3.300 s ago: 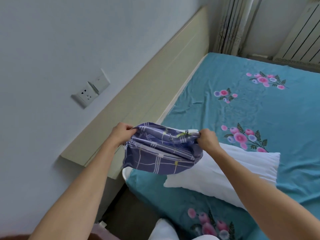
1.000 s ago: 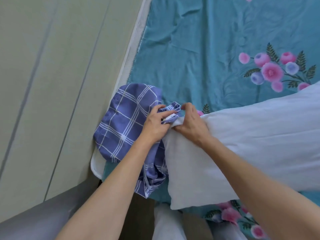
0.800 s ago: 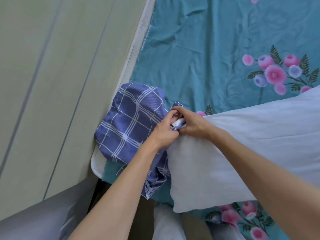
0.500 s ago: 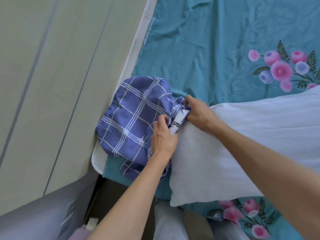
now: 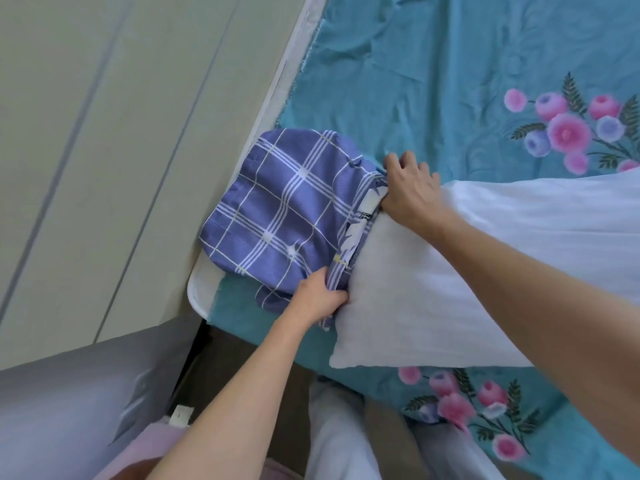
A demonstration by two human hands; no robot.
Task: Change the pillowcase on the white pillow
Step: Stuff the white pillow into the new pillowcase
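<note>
The white pillow (image 5: 485,271) lies across the bed's near corner. Its left end sits inside the mouth of a blue-purple checked pillowcase (image 5: 284,206), which is bunched up over that end. My left hand (image 5: 318,296) grips the near edge of the pillowcase opening, fingers curled into the cloth beside the pillow. My right hand (image 5: 408,188) holds the far edge of the opening at the pillow's top corner, with a white label showing just below it. The covered end of the pillow is hidden.
A teal bedsheet (image 5: 433,81) with pink and blue flowers covers the mattress. The beige headboard (image 5: 121,150) runs along the left, close to the pillowcase. The mattress corner (image 5: 199,289) shows white below the pillowcase. The floor gap and my legs are at the bottom.
The pillowcase has been drawn further over the pillow's end. My left hand slid down to the near edge of the opening, and my right hand moved up to the far edge.
</note>
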